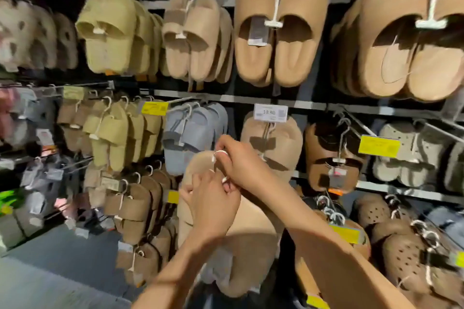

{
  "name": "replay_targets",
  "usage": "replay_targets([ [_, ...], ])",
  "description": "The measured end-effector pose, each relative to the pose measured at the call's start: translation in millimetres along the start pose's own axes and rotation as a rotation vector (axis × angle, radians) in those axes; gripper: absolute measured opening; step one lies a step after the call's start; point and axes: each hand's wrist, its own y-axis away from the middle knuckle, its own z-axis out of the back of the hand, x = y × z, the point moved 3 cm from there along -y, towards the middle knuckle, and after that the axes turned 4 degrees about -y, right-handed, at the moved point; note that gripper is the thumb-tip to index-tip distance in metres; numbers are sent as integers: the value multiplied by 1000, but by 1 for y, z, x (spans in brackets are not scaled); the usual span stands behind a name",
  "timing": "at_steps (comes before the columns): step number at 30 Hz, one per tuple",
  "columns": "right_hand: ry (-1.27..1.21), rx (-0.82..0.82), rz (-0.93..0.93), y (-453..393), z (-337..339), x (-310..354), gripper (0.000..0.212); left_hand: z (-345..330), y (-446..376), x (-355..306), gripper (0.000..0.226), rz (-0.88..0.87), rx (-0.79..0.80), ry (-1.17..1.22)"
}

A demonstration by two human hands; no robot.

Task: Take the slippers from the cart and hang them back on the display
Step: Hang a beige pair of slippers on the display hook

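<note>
I see both hands raised in front of the display [288, 104], working on one pair of tan slippers [251, 246]. The left hand [213, 211] is closed around the upper part of the slippers, fingers curled over the toe end. The right hand [241, 165] sits just above and against it, thumb and fingers pinched on the white hook [218, 153] of the pair's hanger — the curved top of the hook shows at the fingertips. The slippers hang down below the hands, soles facing me, covering part of the lower rows.

Just above the right hand is a white price tag [270, 113] reading 19.90, clipped to a peg, and behind it a tan pair [272, 143] of the same kind already hanging. Left of the hands, touching nothing I hold, hangs a grey pair [193, 133]; further left are green pairs [115, 133] and a yellow tag [155, 108]. Right of the hands hangs a dark brown pair [331, 155], then pale perforated clogs [411, 153] with another yellow tag. Below the right forearm lie brown clogs [406, 253] on low pegs.

High above the hands the top row holds large tan pairs [281, 32] on white hangers. The left edge of the view is blurred — I cannot tell what hangs there. I cannot tell whether the hook has caught a peg.
</note>
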Motion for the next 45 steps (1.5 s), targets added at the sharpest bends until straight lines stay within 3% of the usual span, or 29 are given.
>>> replay_targets([
  [6,-58,-137,-349,33,37,-97,13,-76,-5,-70,76,-165,205,130],
  [7,-68,-167,-375,36,46,-112,12,-87,-7,-84,70,-193,220,96],
  [10,-75,-217,-392,29,73,-151,12,-109,-23,-118,34,-287,70,108],
  [11,-98,-213,-392,23,79,-160,15,-118,-31,-125,34,-307,30,107],
  [16,-112,-89,-414,-14,95,-198,7,-150,-75,-150,34,-290,253,31],
  [18,-100,-91,-398,-31,99,-209,11,-158,-90,-153,45,-291,252,81],
  [20,-114,-111,-371,-47,102,-216,13,-160,-103,-155,53,-268,209,106],
  [24,-101,-177,-313,-78,108,-225,12,-153,-130,-153,44,-261,144,48],
  [30,-132,-175,-330,-111,95,-233,8,-154,-154,-141,65,-237,155,-52],
  [34,-185,-160,-335,-121,87,-231,8,-152,-164,-134,33,-190,151,113],
  [40,-271,-120,-359,-136,70,-222,40,-147,-173,-111,36,-167,115,147],
  [45,-365,-98,-415,-127,59,-225,39,-158,-175,-100,33,-167,135,233],
])
